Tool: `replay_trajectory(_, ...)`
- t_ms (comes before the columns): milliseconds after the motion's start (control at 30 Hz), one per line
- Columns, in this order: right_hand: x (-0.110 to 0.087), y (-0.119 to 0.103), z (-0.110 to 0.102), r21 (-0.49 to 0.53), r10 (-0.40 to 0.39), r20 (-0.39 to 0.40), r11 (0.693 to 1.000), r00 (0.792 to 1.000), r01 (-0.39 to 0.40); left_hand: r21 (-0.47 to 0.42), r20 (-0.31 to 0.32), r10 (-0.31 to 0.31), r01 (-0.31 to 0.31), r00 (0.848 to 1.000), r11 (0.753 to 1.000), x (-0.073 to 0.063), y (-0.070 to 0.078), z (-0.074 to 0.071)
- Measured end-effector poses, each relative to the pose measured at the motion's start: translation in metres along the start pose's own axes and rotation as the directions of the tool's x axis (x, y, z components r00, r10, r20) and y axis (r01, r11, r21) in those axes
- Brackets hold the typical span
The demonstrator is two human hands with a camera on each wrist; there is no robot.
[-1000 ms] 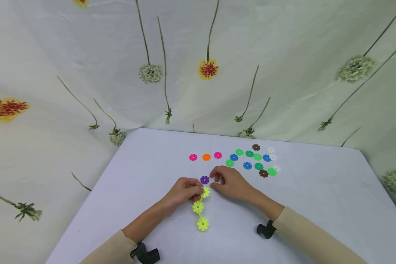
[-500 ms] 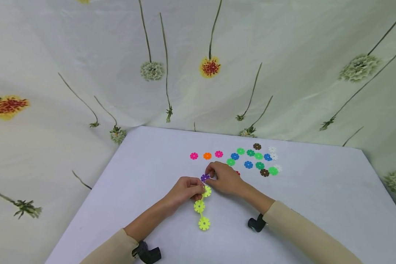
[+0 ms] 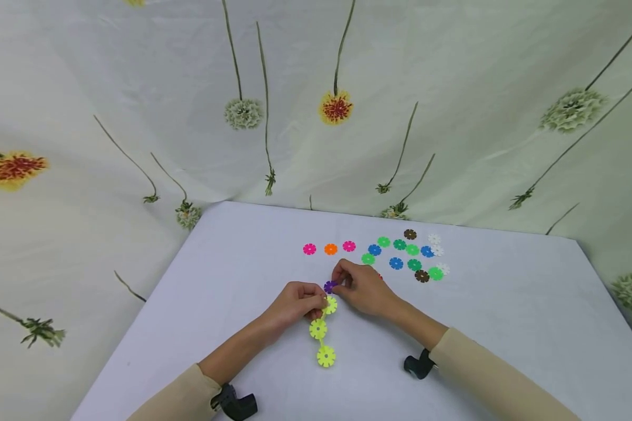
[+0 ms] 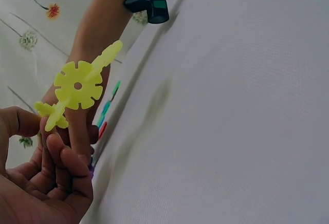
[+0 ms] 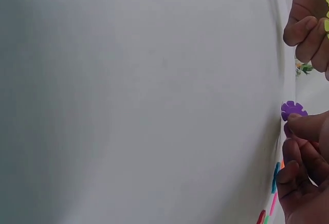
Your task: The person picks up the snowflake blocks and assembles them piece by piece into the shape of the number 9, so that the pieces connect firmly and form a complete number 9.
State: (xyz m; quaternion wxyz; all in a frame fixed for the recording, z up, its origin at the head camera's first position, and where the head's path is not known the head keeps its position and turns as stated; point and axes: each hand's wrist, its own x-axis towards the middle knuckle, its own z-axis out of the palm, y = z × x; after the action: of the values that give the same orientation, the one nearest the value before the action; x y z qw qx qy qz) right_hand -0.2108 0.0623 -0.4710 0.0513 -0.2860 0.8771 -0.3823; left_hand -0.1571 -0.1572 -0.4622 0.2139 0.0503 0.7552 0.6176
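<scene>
My left hand [image 3: 298, 303] pinches the top end of a chain of yellow notched discs [image 3: 318, 329], which hangs down toward the front of the table. In the left wrist view the chain [image 4: 78, 86] shows discs slotted together at angles. Just beyond it, my right hand [image 3: 365, 286] pinches a purple notched disc [image 3: 329, 287] between thumb and forefinger. Seen from the right wrist, the purple disc [image 5: 292, 110] stands out past the thumb tip, apart from the yellow chain. Part of the uppermost yellow disc is hidden by the left fingers.
Behind the hands lie two pink discs [image 3: 309, 249] and an orange disc [image 3: 330, 249]. Farther right several green, blue, brown and white discs spread over the white table [image 3: 505, 304]. A red disc [image 3: 381, 276] is mostly covered by the right hand. A flowered cloth [image 3: 453, 117] hangs behind.
My right hand has moved left to the purple disc, taken hold of it between finger and thumb, and shifted it slightly toward the right. The left hand keeps its grip on the yellow chain.
</scene>
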Motion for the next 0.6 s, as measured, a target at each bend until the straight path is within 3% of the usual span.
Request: replay_trajectory(600,-0.030,0.014,-0.019,0.210,0.067,-0.055,0.976,0.996,-0.054,0.008,0.013,-0.011,0.011,1.000,1.000,0.010,0.005,0.010)
